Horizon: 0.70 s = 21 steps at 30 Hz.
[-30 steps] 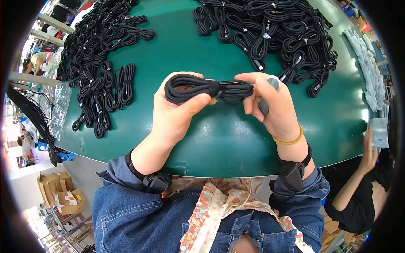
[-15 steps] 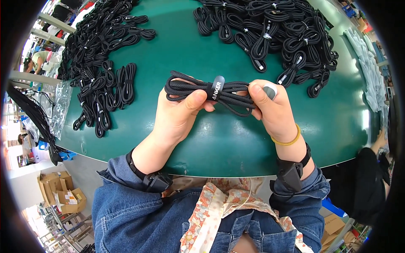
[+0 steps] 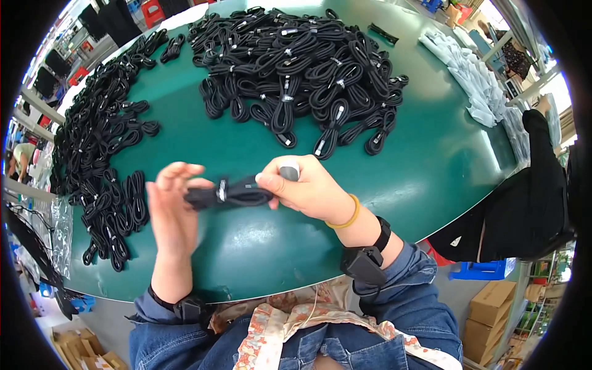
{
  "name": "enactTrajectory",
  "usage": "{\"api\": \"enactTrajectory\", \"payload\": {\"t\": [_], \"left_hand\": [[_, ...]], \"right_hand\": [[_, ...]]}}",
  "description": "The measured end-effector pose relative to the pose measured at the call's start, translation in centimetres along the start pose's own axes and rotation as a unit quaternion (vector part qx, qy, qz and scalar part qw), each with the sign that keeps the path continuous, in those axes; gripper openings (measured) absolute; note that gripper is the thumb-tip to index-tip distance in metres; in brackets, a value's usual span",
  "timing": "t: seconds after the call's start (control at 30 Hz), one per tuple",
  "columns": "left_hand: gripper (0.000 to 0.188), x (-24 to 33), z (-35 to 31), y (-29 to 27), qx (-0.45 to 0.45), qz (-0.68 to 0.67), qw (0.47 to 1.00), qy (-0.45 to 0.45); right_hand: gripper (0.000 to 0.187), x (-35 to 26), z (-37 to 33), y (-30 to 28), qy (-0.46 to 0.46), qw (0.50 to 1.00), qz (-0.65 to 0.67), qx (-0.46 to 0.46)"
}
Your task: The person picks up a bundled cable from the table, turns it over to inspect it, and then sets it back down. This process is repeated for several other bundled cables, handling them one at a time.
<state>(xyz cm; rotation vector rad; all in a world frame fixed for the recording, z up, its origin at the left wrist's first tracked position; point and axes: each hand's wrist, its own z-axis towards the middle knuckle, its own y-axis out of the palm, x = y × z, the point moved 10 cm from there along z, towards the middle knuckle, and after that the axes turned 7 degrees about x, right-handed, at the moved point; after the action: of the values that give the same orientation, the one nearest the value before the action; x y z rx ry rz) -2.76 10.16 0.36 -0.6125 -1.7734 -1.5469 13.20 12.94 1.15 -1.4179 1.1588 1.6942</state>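
Note:
A coiled black cable point(image 3: 246, 196), bound at its middle with a strap, is held level above the green table. My right hand point(image 3: 308, 190) pinches its right end between thumb and fingers; a grey-and-white band sits on one finger. At the other end my left hand point(image 3: 171, 213) is blurred, its fingers spread and apart from the coil. Whether the left thumb still touches the cable is hard to tell. Beyond the hands lies a big pile of similar bundled black cables point(image 3: 287, 68).
A second heap of cable bundles point(image 3: 102, 132) runs along the table's left side. Clear plastic bags point(image 3: 462, 74) lie at the right edge. Another person's black sleeve point(image 3: 546, 154) reaches in there. A blue stool point(image 3: 484, 269) and cardboard boxes point(image 3: 491, 302) stand at lower right.
My left hand has let go of its end of the coil and opened. The right hand keeps hold of the cable. The view has shifted toward the far right, showing more of the cable pile.

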Motion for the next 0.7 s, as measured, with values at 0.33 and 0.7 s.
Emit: {"api": "enactTrajectory", "payload": {"t": [0.33,0.7], "left_hand": [[0.041,8.5,-0.2,-5.7,0.179,0.889,0.409,0.101],[0.039,8.5,0.1,-10.2,0.169,0.906,0.365,0.133]], "right_hand": [[0.028,0.0,0.7,-3.8,0.047,0.993,-0.083,0.073],[0.024,-0.9,1.4,-6.5,-0.038,0.98,0.122,0.15]]}}
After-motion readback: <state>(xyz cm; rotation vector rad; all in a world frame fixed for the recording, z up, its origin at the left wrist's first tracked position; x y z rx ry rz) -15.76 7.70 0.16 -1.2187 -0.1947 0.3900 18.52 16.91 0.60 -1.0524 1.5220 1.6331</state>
